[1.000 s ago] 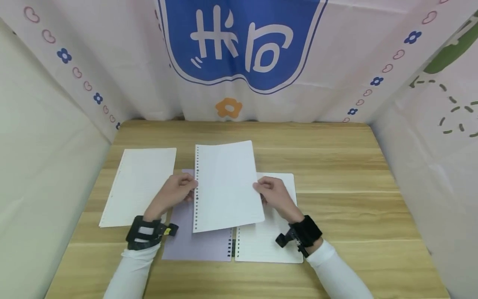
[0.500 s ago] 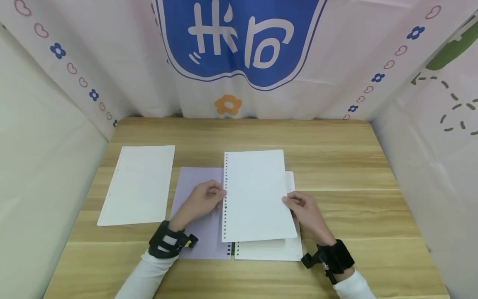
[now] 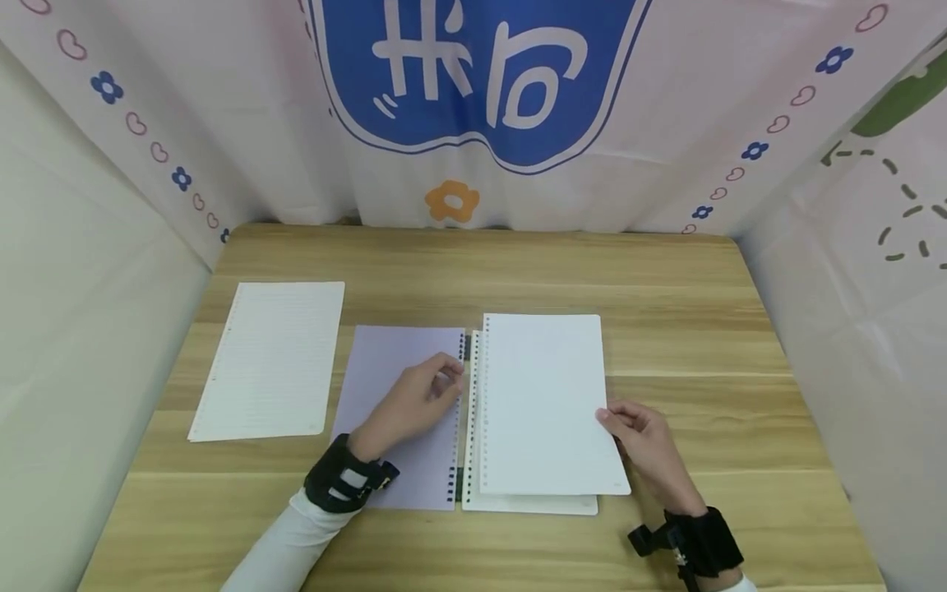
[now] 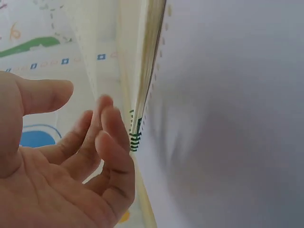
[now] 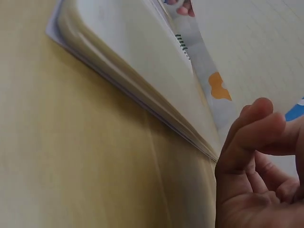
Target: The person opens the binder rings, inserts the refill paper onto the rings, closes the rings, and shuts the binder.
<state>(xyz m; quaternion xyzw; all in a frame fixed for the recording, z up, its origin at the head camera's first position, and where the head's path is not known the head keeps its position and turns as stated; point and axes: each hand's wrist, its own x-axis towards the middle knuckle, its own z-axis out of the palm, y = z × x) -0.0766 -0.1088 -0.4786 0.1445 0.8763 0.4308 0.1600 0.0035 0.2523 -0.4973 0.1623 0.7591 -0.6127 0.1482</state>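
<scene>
My right hand [image 3: 651,444] pinches the right edge of a loose white sheet [image 3: 547,403] with a row of punched holes down its left side. The sheet lies over the right half of an open loose-leaf notebook [image 3: 533,504], shifted slightly up and right of its pages. In the right wrist view a gap shows between the sheet [image 5: 251,47] and the page stack [image 5: 137,61]. Above the purple cover [image 3: 392,362], beside the binder rings [image 3: 460,485], hovers my left hand [image 3: 414,399]. Its fingers are loosely bent, thumb apart, holding nothing.
A lined white sheet [image 3: 270,362], perhaps more than one, lies on the wooden table [image 3: 666,312] left of the notebook. A printed curtain [image 3: 296,148] hangs along the table's back edge. White cloth stands at both sides.
The loose sheet has moved right and toward me, from over the notebook's middle to over its right pages. My left hand has let go of its holed edge; the right hand still pinches it.
</scene>
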